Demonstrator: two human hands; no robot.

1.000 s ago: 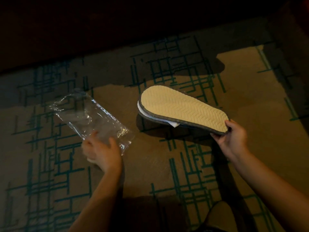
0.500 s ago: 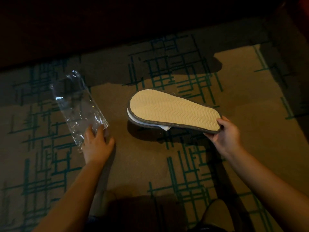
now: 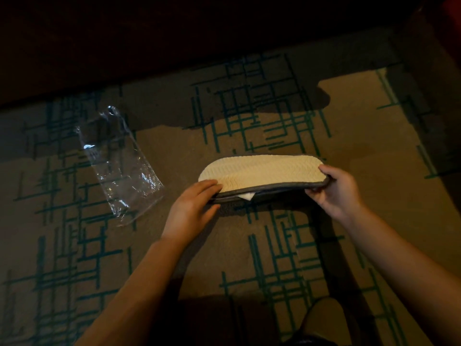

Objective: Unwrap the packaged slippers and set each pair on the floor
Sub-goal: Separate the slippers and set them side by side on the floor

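A dimly lit carpeted room, probably a hotel guest room, though the gloom leaves that uncertain. Underfoot runs a tan carpet (image 3: 349, 136) woven with an irregular grid of dark teal lines, the sort of patterned broadloom laid in lodging. A dark band, perhaps the base of furniture or a wall, closes off the far edge (image 3: 174, 41). On the carpet lies an empty clear plastic sleeve (image 3: 119, 166), and a person holds a flat pair of thin slippers (image 3: 262, 171) with pale ridged soles and grey trim, the disposable kind handed out to guests. Light falls from one side only, casting hard shadows across the floor.
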